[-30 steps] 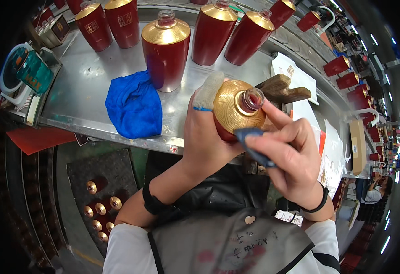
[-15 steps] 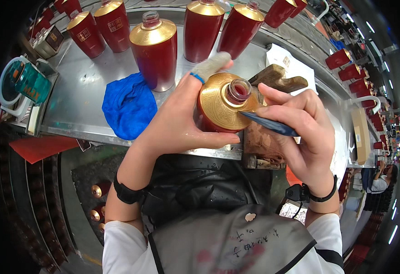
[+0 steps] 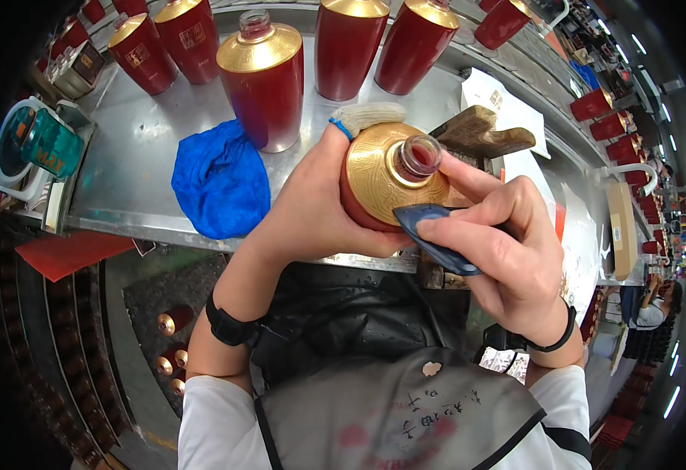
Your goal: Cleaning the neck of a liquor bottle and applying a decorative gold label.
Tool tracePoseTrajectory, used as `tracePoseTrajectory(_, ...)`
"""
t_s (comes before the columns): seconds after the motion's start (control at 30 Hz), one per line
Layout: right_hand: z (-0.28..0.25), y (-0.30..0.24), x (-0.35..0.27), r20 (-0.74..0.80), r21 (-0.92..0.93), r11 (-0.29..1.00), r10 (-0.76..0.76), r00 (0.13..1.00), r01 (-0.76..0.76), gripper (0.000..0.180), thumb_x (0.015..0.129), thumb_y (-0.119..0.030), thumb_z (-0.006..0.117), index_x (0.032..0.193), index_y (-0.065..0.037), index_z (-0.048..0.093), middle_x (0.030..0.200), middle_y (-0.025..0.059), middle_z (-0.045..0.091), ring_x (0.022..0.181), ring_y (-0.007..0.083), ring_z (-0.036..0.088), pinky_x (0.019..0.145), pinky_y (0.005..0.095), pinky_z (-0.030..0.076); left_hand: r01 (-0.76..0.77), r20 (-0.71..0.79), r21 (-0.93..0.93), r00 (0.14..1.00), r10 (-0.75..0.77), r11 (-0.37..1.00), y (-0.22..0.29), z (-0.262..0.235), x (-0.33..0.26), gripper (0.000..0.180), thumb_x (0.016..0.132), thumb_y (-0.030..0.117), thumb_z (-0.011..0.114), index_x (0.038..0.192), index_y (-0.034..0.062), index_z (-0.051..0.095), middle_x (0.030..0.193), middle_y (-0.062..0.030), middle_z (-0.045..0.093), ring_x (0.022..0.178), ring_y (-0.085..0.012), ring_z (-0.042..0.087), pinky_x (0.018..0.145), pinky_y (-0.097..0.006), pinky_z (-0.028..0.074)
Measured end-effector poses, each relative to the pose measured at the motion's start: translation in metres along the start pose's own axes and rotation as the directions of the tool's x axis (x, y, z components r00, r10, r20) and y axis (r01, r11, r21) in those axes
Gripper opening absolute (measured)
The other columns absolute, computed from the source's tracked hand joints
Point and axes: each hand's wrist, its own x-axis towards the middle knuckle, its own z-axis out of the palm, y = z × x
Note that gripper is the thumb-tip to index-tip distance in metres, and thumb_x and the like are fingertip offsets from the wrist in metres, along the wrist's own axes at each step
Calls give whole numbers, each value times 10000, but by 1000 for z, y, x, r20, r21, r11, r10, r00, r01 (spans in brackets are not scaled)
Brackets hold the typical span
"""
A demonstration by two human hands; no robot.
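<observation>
My left hand is wrapped round a dark red bottle with an embossed gold shoulder and an uncapped clear glass neck. The bottle tilts toward me. A pale knitted sleeve with a blue edge covers one finger of that hand. In my right hand a thin, dark blue folded piece is pinched, its material unclear; its tip presses on the lower edge of the gold shoulder. A right finger reaches up beside the neck. Behind the bottle, a notched wooden rest is partly hidden.
A crumpled blue cloth lies on the metal table. Several red-and-gold bottles stand along its far side. A teal container sits at the left edge, a white sheet at the right. More bottles lie below.
The dark blue piece has shifted left and down along the gold shoulder and shows more of its flat side. The bottle has turned slightly, its neck leaning further right.
</observation>
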Motion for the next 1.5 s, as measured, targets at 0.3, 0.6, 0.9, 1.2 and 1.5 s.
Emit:
tracePoseTrajectory(0.3,-9,4,7,38,86,996,12,999,-15,328,731,78,717,1039,-34,718,838,94,541,970,320,648,1017,532,504,-45,-75,40,996,48,998,-7,8,-7,950,578,202,949,1364,47,438,1255,-99,604,1170,-200,597,989,-338,479)
tracePoseTrajectory(0.6,-10,-11,4,-29,141,990,9,1000,-5,291,733,110,659,995,-7,710,904,124,530,1223,493,553,1063,548,448,-111,-235,305,954,188,946,5,26,-20,1121,614,243,935,1464,-13,251,1413,-202,439,1272,-318,492,1064,-400,404)
tracePoseTrajectory(0.9,0,-12,6,116,-40,999,-28,993,33,350,690,109,667,1008,-21,732,792,97,505,797,243,594,1056,538,483,-9,-56,285,998,26,958,1,0,-3,823,579,297,915,1257,26,537,1096,-155,563,1060,-365,558,931,-431,448)
tracePoseTrajectory(1.2,7,-18,12,-94,-115,993,-26,995,15,335,698,112,690,1001,-24,734,751,69,487,726,215,568,1031,529,504,-34,-217,61,975,46,998,-4,25,-11,923,542,262,952,1292,22,469,1231,-167,555,1118,-359,595,946,-426,479)
tracePoseTrajectory(1.5,6,-18,10,45,-61,998,-7,999,10,364,689,148,664,1024,13,707,764,93,482,684,214,528,1065,533,472,-42,-399,110,913,83,993,-18,48,-15,1011,561,263,959,1356,27,380,1252,-193,477,1130,-381,562,960,-457,458)
